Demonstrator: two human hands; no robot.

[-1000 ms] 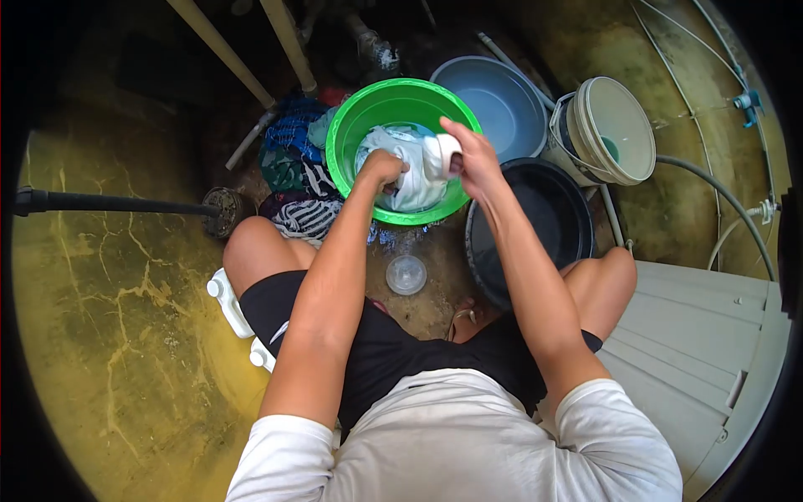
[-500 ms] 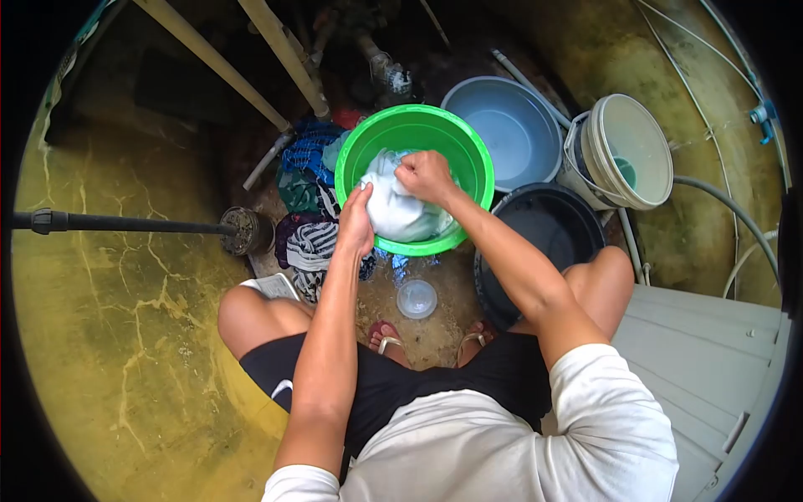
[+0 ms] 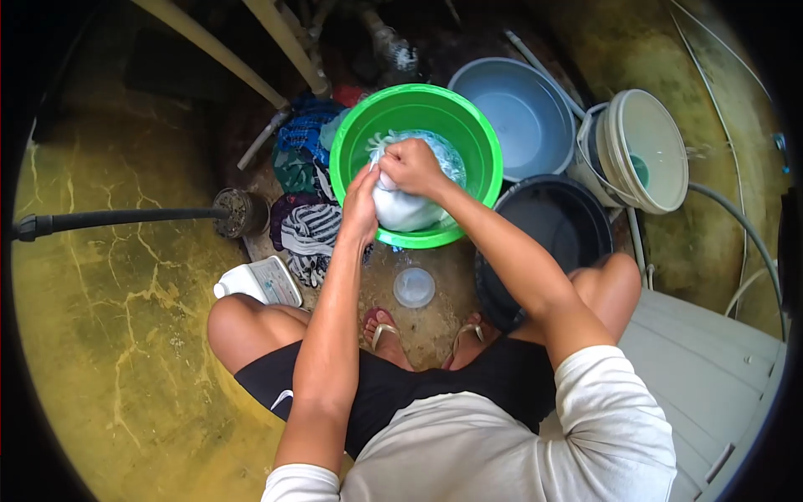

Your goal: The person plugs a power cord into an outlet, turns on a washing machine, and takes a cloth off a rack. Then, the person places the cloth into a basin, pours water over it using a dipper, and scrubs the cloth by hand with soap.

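A white cloth (image 3: 405,211) is bunched over the green basin (image 3: 490,151), its lower part bulging down towards foamy water (image 3: 443,151). My left hand (image 3: 361,205) grips the cloth from the left side, near the basin's rim. Closed in a fist, my right hand (image 3: 411,167) holds the gathered top of the same cloth, close against my left fingertips. Some of the cloth sticks out in folds beyond my hands. The basin's floor is mostly hidden by the cloth and suds.
Right of the green basin stand a grey-blue basin (image 3: 523,125), a black tub (image 3: 577,222) and a cream bucket (image 3: 648,151). Piled clothes (image 3: 309,230) lie on the left, near a white bottle (image 3: 266,280). A small clear bowl (image 3: 414,288) rests before my feet.
The cloth has gone from spread in my hands to bunched, its lower part rounded. My hands have come closer together, and the white bottle shows more fully.
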